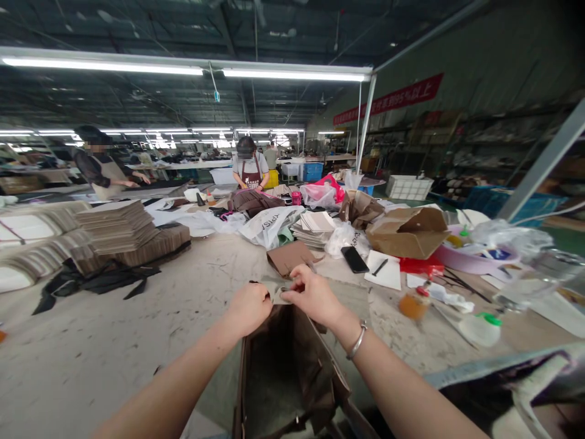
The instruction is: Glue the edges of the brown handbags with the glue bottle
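A dark brown bag (315, 372) with its mouth towards me stands at the near edge of the table, its inside visible. My left hand (250, 310) is closed at the left of the bag's far end, fingers curled in and partly hidden. Across from it, my right hand (315, 297) is pinched, thumb and forefinger together, and wears a silver bangle on the wrist. A small pale piece (278, 297) shows between the two hands at the bag's far rim. Just beyond the fingers lies a brown flat leather-like piece (291, 256).
Stacked grey-brown panels (116, 227) and black straps (98, 279) lie left. A phone (354, 260), a pen on white paper (380, 267), an orange glue bottle (414, 303) and a green-capped bottle (481, 329) are right. Two people work across the table.
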A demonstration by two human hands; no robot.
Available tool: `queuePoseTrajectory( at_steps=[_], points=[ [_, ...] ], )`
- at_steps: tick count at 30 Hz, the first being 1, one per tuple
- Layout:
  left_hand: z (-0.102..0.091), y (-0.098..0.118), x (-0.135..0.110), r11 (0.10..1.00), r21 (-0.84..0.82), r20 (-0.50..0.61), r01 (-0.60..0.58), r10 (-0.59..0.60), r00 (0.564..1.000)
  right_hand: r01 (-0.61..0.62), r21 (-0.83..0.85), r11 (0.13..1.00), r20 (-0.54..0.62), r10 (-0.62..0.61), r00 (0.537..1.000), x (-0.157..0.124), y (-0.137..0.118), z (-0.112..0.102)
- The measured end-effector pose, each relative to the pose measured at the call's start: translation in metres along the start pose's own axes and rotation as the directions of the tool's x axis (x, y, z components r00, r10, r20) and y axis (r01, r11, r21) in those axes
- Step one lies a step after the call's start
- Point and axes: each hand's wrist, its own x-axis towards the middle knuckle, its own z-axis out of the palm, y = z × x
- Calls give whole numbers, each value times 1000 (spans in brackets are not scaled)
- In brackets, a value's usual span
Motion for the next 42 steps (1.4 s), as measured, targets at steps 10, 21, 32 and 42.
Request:
queuePoseTrajectory(
  at_steps=[10,21,32,42],
  points=[
    [2,2,1,996,86,-30,26,-24,999,108,-456,883,63,-89,994,-7,-20,-3],
    [-2,3,-3,998,4,-57,-62,62,996,-314,638,703,1,407,913,-22,11,-2],
    [-2,5,-4,998,22,-66,-55,56,996,-210,380,901,-103,267,958,-19,6,-13],
    [3,3,-2,994,102,-67,-46,53,996,171,-737,654,151,-88,985,-14,-40,-3]
  ],
)
